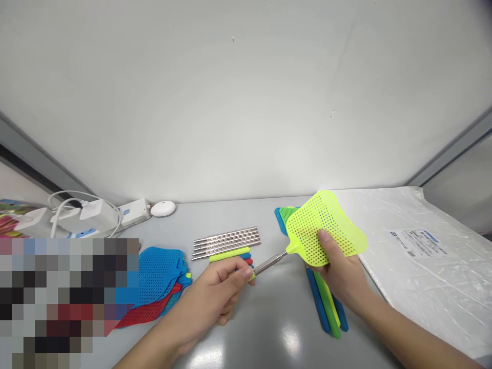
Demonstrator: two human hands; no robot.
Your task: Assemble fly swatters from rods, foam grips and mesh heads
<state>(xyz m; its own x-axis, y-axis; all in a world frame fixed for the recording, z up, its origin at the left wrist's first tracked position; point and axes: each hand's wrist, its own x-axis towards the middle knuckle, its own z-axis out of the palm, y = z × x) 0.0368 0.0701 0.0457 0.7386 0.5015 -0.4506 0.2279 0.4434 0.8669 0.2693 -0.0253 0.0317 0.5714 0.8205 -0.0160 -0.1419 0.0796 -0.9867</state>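
Note:
A yellow-green fly swatter point(307, 225) with a perforated head and a metal telescopic rod point(269, 264) is held between both hands. My left hand point(221, 289) is closed around the handle end, where a bit of yellow-green grip shows. My right hand point(342, 271) grips the mesh head, thumb on top and fingers hidden beneath. Beyond my left hand lie several metal rods point(226, 242) side by side, with coloured grip tubes point(229, 254) just in front. Under and beyond my right hand rest swatters with blue and green handles point(326, 307), their heads partly covered.
Blue and red swatter heads point(159, 271) are stacked on the left. Behind them stand a power strip point(134, 212) with white plugs and cables, and a white oval device point(163, 208). A plastic-wrapped package point(423, 246) covers the right side. A pale wall point(246, 102) rises behind the table.

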